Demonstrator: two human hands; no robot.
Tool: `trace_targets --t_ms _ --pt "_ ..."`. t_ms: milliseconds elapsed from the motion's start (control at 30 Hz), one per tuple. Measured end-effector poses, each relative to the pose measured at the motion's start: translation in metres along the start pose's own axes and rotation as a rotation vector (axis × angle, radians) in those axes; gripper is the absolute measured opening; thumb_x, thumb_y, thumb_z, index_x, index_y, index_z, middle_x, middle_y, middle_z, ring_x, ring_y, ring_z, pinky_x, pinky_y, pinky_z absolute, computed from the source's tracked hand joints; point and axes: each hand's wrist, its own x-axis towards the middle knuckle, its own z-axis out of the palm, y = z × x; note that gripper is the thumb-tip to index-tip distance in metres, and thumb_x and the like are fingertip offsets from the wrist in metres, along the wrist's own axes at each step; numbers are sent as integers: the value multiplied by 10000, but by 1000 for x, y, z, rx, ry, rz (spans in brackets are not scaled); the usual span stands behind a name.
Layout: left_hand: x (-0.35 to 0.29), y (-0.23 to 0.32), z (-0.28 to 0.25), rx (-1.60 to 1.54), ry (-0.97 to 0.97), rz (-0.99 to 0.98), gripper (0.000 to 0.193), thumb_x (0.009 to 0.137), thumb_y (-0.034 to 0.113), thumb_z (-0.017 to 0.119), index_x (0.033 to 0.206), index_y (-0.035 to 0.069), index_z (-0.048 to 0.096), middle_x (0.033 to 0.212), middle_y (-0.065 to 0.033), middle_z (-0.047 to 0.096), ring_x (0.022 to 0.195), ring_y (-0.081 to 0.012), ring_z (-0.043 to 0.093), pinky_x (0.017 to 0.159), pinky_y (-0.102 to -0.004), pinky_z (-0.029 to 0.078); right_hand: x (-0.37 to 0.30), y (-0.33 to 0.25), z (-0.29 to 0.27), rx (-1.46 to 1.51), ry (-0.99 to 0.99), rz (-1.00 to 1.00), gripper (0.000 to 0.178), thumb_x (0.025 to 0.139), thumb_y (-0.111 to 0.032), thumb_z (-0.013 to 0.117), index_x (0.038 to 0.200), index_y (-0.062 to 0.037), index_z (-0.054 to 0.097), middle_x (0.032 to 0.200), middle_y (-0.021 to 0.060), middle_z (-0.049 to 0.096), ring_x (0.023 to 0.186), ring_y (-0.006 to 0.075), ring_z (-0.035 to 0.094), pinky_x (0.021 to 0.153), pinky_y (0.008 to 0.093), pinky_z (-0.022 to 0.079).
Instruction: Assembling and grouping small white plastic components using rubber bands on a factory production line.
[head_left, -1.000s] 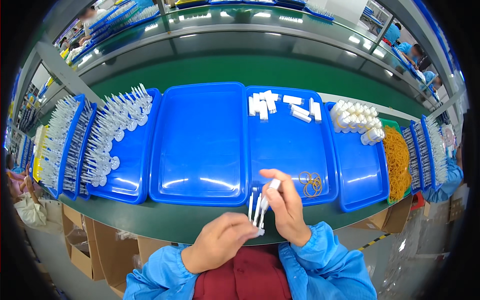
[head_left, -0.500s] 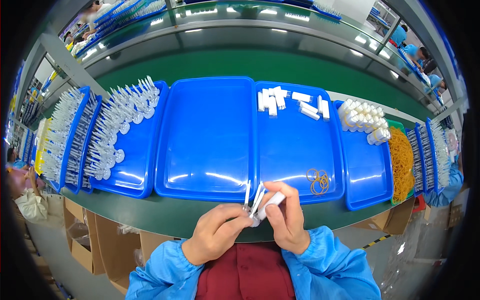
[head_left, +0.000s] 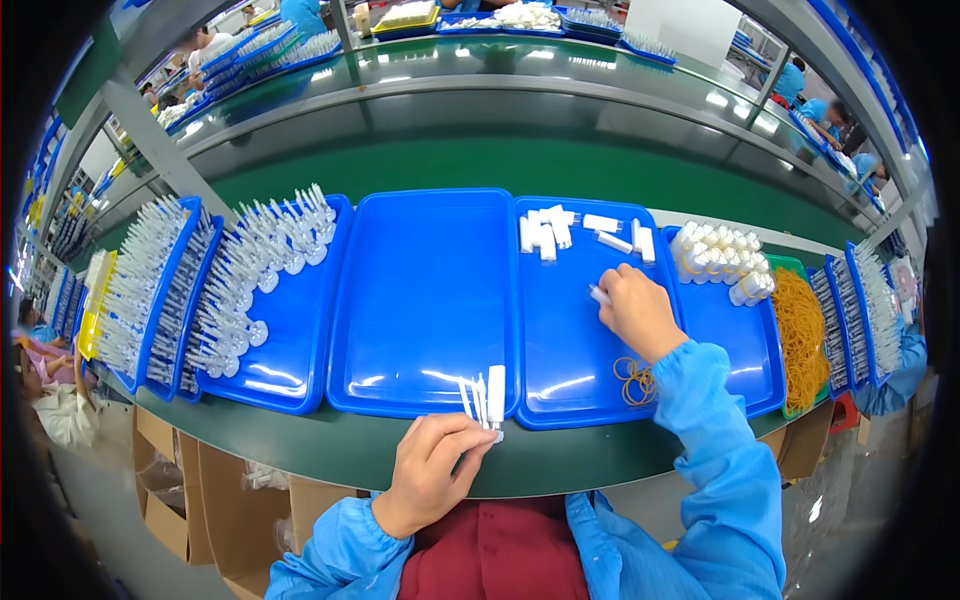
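My left hand point(head_left: 432, 470) is closed on the base of a clear plastic piece point(head_left: 497, 436) at the table's front edge. Several thin white prongs point(head_left: 483, 402) rise from it, and a white cylinder point(head_left: 496, 393) covers one of them. Above the right-centre blue tray point(head_left: 575, 335), my right hand point(head_left: 642, 310) pinches another white cylinder point(head_left: 599, 294), partly hidden by the fingers. Loose white cylinders point(head_left: 548, 243) lie at that tray's far end. A few tan rubber bands point(head_left: 632, 382) lie near its front, by my right forearm.
Left stand pronged clear pieces point(head_left: 262, 245) in a blue tray, with stacked full trays point(head_left: 150, 280) beyond. A bare blue tray point(head_left: 430, 290) sits in the middle. On the right are banded white cylinder bundles point(head_left: 715, 250) and a heap of rubber bands point(head_left: 802, 330). Other people work farther off.
My right hand has left the clear piece and reached forward and right over the tray, now pinching a cylinder. A white cylinder stands on the piece in my left hand. The view has shifted slightly.
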Motion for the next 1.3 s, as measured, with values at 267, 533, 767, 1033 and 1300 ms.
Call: trace_targets --t_ms 267,533,767,1033,1300 --pt "9 15 -14 31 -148 71 350 702 -49 767 1006 125 757 1001 -19 684 857 -207 650 707 -325 452 -46 -106 -68 1740 -172 484 506 981 -161 670 1409 -15 441 906 106 668 795 167 691 670 294 587" --pt "16 23 -14 -4 -243 127 311 770 7 691 1072 76 723 1069 -25 674 931 -204 618 741 -327 454 -62 -111 -64 1735 -280 494 445 984 -163 681 1349 14 497 879 100 655 730 139 684 625 262 588" --pt "10 17 -2 -37 -29 55 324 763 24 782 1069 59 685 1067 -85 673 879 -245 651 733 -353 496 -100 -150 -55 1486 19 283 495 928 -52 733 1354 23 494 889 79 663 759 85 662 623 222 534" --pt "7 1 6 76 -9 35 357 709 -20 844 1005 79 670 954 -70 695 821 -255 656 711 -359 483 -9 -64 -22 717 288 10 199 964 -161 627 1098 -26 683 1057 173 705 984 355 651 865 435 530" --pt "4 -2 1 134 -64 25 325 727 -40 814 1000 95 703 962 -42 664 831 -230 623 709 -356 432 39 13 12 -158 35 67 267 792 -111 747 1033 -23 670 1018 165 683 960 320 645 829 423 545"
